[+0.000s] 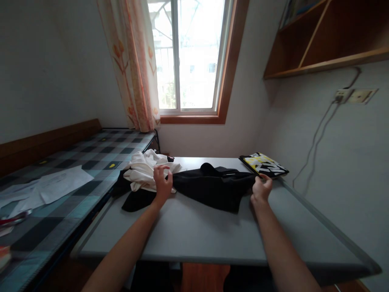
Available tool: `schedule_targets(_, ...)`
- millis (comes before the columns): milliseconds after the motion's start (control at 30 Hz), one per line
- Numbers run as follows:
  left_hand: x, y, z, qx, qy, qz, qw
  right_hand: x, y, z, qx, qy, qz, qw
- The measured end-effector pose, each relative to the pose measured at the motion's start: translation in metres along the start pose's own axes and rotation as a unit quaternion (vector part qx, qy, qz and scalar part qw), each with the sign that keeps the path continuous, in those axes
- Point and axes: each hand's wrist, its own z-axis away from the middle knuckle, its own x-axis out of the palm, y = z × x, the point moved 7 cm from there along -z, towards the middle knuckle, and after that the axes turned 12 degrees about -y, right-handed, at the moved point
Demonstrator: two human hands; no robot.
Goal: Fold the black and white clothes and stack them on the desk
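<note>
A black garment [209,186] stretches sideways between my two hands above the table, its lower edge hanging loosely. At its right end, my right hand [260,190] pinches the cloth between thumb and fingers. My left hand [163,184] is curled at the other end, with its thumb against the black cloth; the exact grip there is partly hidden. Just behind and left of that hand lies a crumpled white garment [141,172]. Black cloth [138,201] pokes out from under the white heap.
A folded black, yellow and white patterned item [266,164] lies at the grey table's [194,239] back right. Left of the table stands a bed with a checked cover [73,194] and papers [60,184]. A cable [314,138] hangs along the right wall under a shelf [325,67].
</note>
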Motion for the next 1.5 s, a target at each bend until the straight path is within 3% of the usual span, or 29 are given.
schedule_targets(67, 0.024, 0.024, 0.011, 0.103, -0.137, -0.034, 0.985, 0.003, -0.013, 0.007, -0.020, 0.008, 0.077, 0.997)
schedule_targets(167, 0.057, 0.041, 0.034, 0.189, -0.329, -0.055, 0.924, 0.034, -0.021, 0.017, -0.024, -0.155, 0.180, 0.971)
schedule_targets(233, 0.070, 0.042, 0.045, 0.200, -0.405, -0.065, 0.890, 0.050, -0.016, 0.026, -0.004, -0.245, 0.236, 0.940)
schedule_targets(300, 0.077, 0.039, 0.051, 0.192, -0.445, -0.074, 0.872, 0.057, -0.011, 0.032, 0.007, -0.281, 0.265, 0.922)
schedule_targets(400, 0.078, 0.034, 0.048, 0.167, -0.447, -0.073, 0.876, 0.059, -0.019, 0.034, -0.028, -0.271, 0.243, 0.931)
schedule_targets(500, 0.069, 0.032, 0.036, 0.144, -0.411, -0.030, 0.899, 0.048, -0.042, 0.033, -0.090, -0.195, 0.199, 0.956)
schedule_targets(567, 0.053, 0.028, 0.021, 0.112, -0.340, 0.015, 0.934, 0.037, -0.055, 0.032, -0.116, -0.131, 0.181, 0.968)
schedule_targets(633, 0.031, 0.021, 0.005, 0.065, -0.234, 0.064, 0.968, 0.028, -0.062, 0.032, -0.113, -0.085, 0.172, 0.975)
schedule_targets(700, 0.011, 0.011, -0.005, 0.025, -0.138, 0.101, 0.985, 0.021, -0.061, 0.030, -0.089, -0.057, 0.177, 0.978)
schedule_targets(767, 0.001, 0.004, -0.009, 0.001, -0.093, 0.116, 0.989, 0.021, -0.055, 0.028, -0.072, -0.058, 0.202, 0.975)
schedule_targets(867, 0.008, -0.002, -0.010, -0.014, -0.134, 0.124, 0.983, 0.032, -0.044, 0.026, -0.084, -0.111, 0.253, 0.957)
schedule_targets(967, 0.019, -0.002, -0.008, -0.027, -0.209, 0.204, 0.956, 0.049, -0.028, 0.029, -0.079, -0.206, 0.309, 0.925)
schedule_targets(1100, 0.028, 0.006, -0.002, -0.076, -0.298, 0.410, 0.859, 0.074, -0.011, 0.049, -0.047, -0.358, 0.434, 0.825)
schedule_targets(1200, 0.032, 0.011, 0.006, -0.120, -0.357, 0.467, 0.800, 0.083, -0.017, 0.063, -0.052, -0.391, 0.497, 0.773)
schedule_targets(1267, 0.035, 0.014, 0.011, -0.122, -0.394, 0.450, 0.792, 0.086, -0.024, 0.067, -0.050, -0.395, 0.490, 0.776)
schedule_targets(1333, 0.041, 0.019, 0.016, -0.105, -0.434, 0.412, 0.794, 0.087, -0.030, 0.068, -0.037, -0.391, 0.432, 0.812)
schedule_targets(1433, 0.055, 0.026, 0.028, -0.073, -0.478, 0.355, 0.800, 0.094, -0.035, 0.073, 0.021, -0.405, 0.218, 0.888)
schedule_targets(1500, 0.066, 0.032, 0.036, -0.052, -0.476, 0.330, 0.813, 0.105, -0.038, 0.086, 0.086, -0.439, 0.039, 0.894)
